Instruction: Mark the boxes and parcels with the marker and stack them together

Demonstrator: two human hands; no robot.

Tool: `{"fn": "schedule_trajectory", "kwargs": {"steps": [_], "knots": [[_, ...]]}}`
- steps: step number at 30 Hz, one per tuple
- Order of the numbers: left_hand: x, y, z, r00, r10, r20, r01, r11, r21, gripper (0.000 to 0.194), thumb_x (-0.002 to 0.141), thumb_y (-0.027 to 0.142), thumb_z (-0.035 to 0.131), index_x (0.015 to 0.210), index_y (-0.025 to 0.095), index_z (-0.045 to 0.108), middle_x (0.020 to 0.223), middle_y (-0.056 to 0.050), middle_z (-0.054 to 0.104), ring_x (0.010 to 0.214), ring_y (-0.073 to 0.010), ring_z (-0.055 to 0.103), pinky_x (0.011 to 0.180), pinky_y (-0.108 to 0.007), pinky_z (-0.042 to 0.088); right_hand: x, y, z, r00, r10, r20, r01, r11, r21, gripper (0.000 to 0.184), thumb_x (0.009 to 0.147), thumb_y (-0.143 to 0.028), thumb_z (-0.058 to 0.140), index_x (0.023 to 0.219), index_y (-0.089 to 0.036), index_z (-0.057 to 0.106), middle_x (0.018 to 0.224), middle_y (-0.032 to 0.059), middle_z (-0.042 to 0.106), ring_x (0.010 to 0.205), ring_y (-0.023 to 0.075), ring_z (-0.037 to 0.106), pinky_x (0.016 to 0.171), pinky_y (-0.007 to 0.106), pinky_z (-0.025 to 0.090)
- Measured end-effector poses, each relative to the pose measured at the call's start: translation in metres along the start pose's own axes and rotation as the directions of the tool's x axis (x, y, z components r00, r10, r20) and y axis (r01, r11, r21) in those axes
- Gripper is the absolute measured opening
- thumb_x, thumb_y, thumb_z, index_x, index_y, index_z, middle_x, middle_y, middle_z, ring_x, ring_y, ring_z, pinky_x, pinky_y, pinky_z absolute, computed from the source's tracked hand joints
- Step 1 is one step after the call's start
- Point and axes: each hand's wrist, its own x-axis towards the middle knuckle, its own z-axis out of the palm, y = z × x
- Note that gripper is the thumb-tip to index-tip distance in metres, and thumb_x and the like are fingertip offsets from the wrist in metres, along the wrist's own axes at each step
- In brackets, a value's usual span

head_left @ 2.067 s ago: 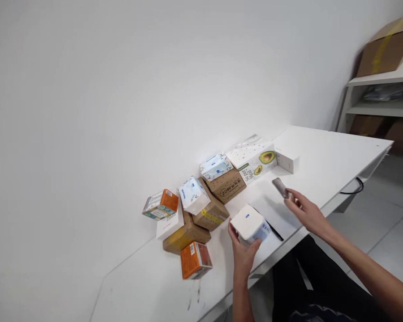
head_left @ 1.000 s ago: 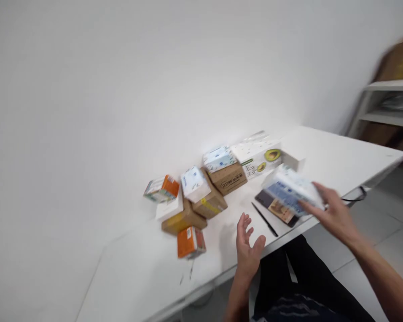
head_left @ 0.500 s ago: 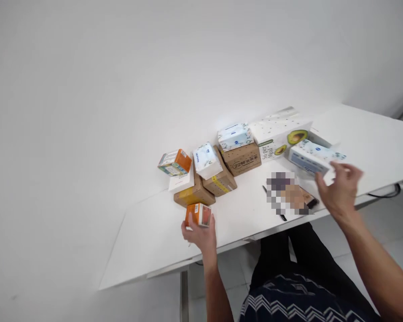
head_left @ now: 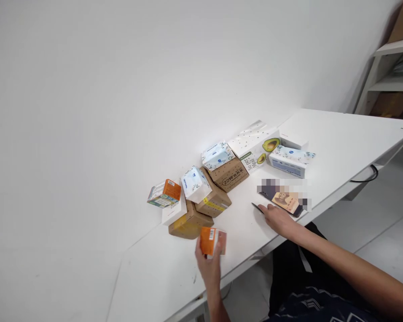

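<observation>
- Beyond the left hand [head_left: 208, 270], three brown cartons [head_left: 190, 226] stand in a row near the wall; white-and-blue packs [head_left: 196, 185] rest on two of them, and a white box [head_left: 174, 213] topped by a second orange carton [head_left: 169, 192] on the nearest.
- An avocado-printed box [head_left: 258, 147] continues the row, with another floral pack [head_left: 290, 162] lying at its right end.
- A dark flat packet [head_left: 286, 201] with a tan panel, partly pixelated, lies just beside the right hand [head_left: 280, 222].
- The left grip is clamped on the orange box [head_left: 208, 241], near the brown cartons; it shows a barcode label and a reddish side panel.
- The right grip's fingertips meet a thin black pen [head_left: 257, 208]; whether they clamp it cannot be told.
- Both hands work close to the front edge of the white table [head_left: 349, 138], which stretches on past the floral pack.
</observation>
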Motion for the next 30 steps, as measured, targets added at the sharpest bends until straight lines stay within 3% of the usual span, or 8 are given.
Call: {"fn": "schedule_trajectory", "kwargs": {"steps": [4,7,10,12,15,20,26,30], "knots": [[-0.024,0.028,0.050,0.960,0.162,0.228,-0.136,0.983,-0.126,0.074,0.063,0.043,0.078,0.127,0.020,0.050,0.130,-0.013,0.054,0.124,-0.0299,0.051,0.104,-0.042,0.042,-0.013,0.017,-0.016,0.999,-0.045,0.012,0.039,0.946,0.321,0.045,0.086,-0.022,0.043,0.129,-0.016,0.052,0.073,0.0018,0.058,0.065,0.0155,0.056,0.062,0.027,0.043],[-0.037,0.051,0.082,0.905,0.267,0.331,-0.237,0.963,-0.129,0.071,0.065,0.041,0.078,0.127,0.019,0.050,0.129,-0.014,0.053,0.124,-0.0299,0.050,0.105,-0.045,0.040,-0.024,0.027,-0.038,0.997,0.071,0.029,-0.066,0.596,0.800,0.042,0.083,-0.035,0.049,0.120,-0.017,0.058,0.065,-0.0026,0.050,0.055,0.0134,0.048,0.052,0.026,0.038],[-0.045,0.065,0.100,0.859,0.318,0.402,-0.283,0.948,-0.147,0.070,0.068,0.039,0.078,0.128,0.019,0.048,0.127,-0.014,0.053,0.123,-0.0298,0.049,0.106,-0.048,0.038,-0.035,0.033,-0.060,0.978,0.197,0.071,-0.111,0.197,0.974,0.030,0.075,-0.036,0.056,0.098,-0.020,0.064,0.066,-0.0009,0.053,0.052,0.0127,0.046,0.049,0.028,0.036],[-0.047,0.066,0.105,0.836,0.343,0.427,-0.297,0.939,-0.173,0.070,0.070,0.038,0.076,0.129,0.019,0.045,0.128,-0.015,0.051,0.123,-0.0294,0.048,0.105,-0.048,0.038,-0.042,0.037,-0.069,0.974,0.217,0.062,-0.078,0.066,0.995,0.022,0.070,-0.033,0.057,0.087,-0.020,0.065,0.072,0.0023,0.058,0.056,0.0147,0.051,0.053,0.030,0.041],[-0.047,0.060,0.106,0.826,0.385,0.411,-0.340,0.923,-0.182,0.073,0.069,0.037,0.076,0.131,0.019,0.042,0.131,-0.015,0.045,0.126,-0.0286,0.044,0.107,-0.047,0.036,-0.049,0.041,-0.072,0.975,0.219,0.036,-0.038,0.003,0.999,0.022,0.064,-0.025,0.061,0.086,-0.023,0.066,0.077,0.0028,0.062,0.065,0.0162,0.056,0.063,0.033,0.046],[-0.044,0.039,0.099,0.804,0.463,0.372,-0.428,0.886,-0.179,0.067,0.070,0.034,0.075,0.128,0.022,0.044,0.135,-0.014,0.038,0.132,-0.0304,0.036,0.108,-0.051,0.034,-0.047,0.041,-0.066,0.983,0.180,-0.026,0.002,0.132,0.991,0.020,0.071,-0.031,0.062,0.088,-0.023,0.068,0.077,0.0027,0.063,0.069,0.0170,0.058,0.068,0.035,0.048],[-0.047,0.027,0.103,0.776,0.487,0.401,-0.439,0.873,-0.210,0.047,0.076,0.030,0.071,0.119,0.023,0.053,0.129,-0.012,0.041,0.125,-0.0285,0.044,0.104,-0.049,0.039,-0.028,0.028,-0.047,0.984,0.056,-0.168,0.084,0.686,0.723,0.024,0.077,-0.040,0.060,0.087,-0.021,0.070,0.077,0.0037,0.063,0.066,0.0174,0.056,0.063,0.032,0.047],[-0.048,0.028,0.107,0.779,0.518,0.352,-0.451,0.854,-0.259,0.040,0.075,0.029,0.072,0.112,0.023,0.058,0.121,-0.010,0.047,0.119,-0.0263,0.049,0.102,-0.046,0.041,-0.023,0.027,-0.033,0.970,-0.029,-0.241,0.161,0.820,0.549,0.028,0.082,-0.035,0.049,0.091,-0.020,0.071,0.079,0.0045,0.064,0.061,0.0165,0.054,0.061,0.031,0.045]]}}
